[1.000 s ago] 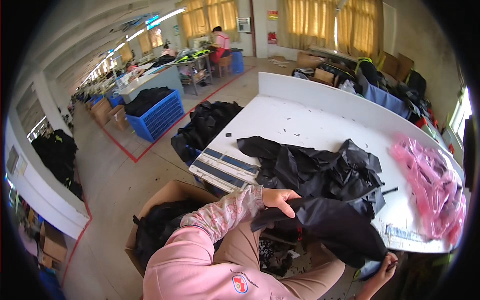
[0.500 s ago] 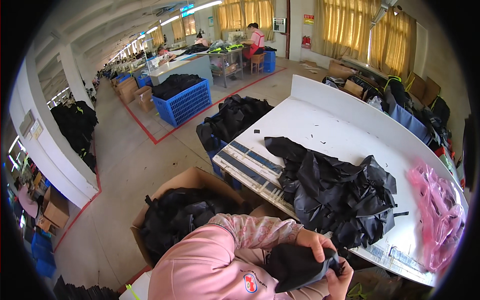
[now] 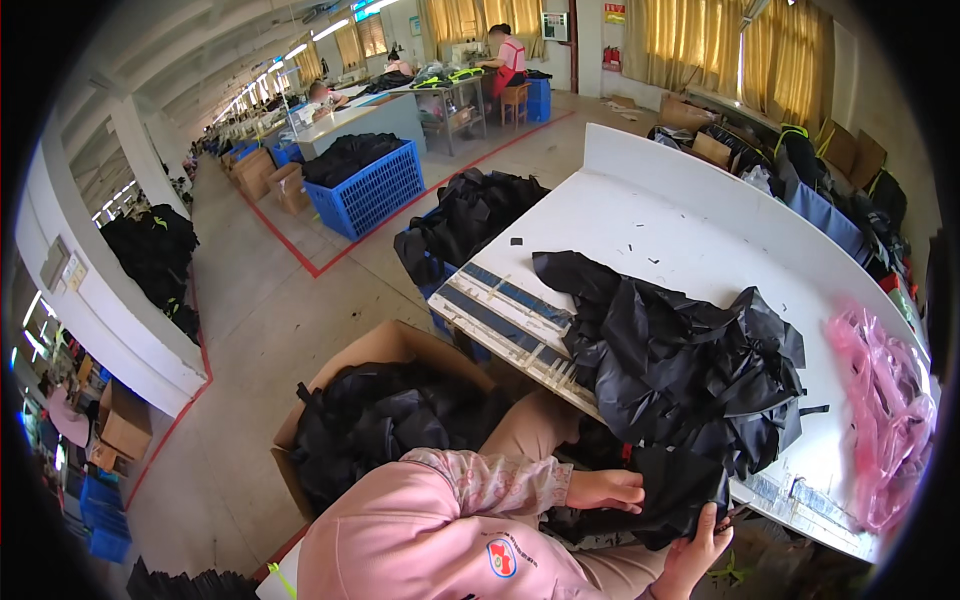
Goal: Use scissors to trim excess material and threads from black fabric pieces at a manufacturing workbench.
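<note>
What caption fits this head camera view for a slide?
Both hands, left hand and right hand, grip a black fabric piece below a white table piled with black garments.

Grey concrete floor (image 3: 270, 330), yellow curtains (image 3: 690, 45), ceiling striplights (image 3: 300, 50)

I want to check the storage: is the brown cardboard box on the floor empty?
No, the brown cardboard box on the floor beside the white table is filled with black fabric pieces.

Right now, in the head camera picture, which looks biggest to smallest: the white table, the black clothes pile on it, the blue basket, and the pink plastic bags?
1. White table
2. Black clothes pile
3. Blue basket and pink plastic bags look about alike; the basket sits farther away, so I won't rank them.
</note>
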Tool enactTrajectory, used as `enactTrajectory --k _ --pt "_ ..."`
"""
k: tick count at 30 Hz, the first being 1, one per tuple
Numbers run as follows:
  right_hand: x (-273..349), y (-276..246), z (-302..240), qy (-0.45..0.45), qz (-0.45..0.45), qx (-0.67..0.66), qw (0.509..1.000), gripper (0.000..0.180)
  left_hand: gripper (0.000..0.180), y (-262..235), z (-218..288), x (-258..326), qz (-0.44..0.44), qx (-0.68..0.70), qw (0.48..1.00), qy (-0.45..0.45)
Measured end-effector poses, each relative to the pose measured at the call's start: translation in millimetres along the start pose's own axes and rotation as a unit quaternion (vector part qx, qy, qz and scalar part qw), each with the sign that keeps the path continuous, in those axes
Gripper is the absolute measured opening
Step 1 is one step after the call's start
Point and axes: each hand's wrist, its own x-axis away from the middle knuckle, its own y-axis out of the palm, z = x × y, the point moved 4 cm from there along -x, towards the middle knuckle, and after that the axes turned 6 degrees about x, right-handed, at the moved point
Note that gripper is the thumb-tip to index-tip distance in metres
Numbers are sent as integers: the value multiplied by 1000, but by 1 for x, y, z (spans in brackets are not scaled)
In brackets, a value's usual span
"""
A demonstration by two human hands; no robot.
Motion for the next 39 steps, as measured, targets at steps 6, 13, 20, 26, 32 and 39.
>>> enactTrajectory --k 6,13,20,26,32,39 --pt "2 -10 21 -62 -68 85 992 28 39 -9 17 -10 147 -286 944 -81" --pt "7 -28 -8 -49 -84 146 984 24 28 10 71 0 131 212 968 45" --pt "4 -14 -16 -38 -73 51 995 23 60 15 58 5 40 250 967 23" --pt "1 -14 -11 -28 -52 101 993 13 33 1 52 18 173 14 984 -41" --pt "3 -22 -12 -57 -75 147 985 15 30 -5 56 15 189 70 979 23" --pt "-1 -35 2 -53 -41 142 988 16 43 31 64 10 153 109 981 41"
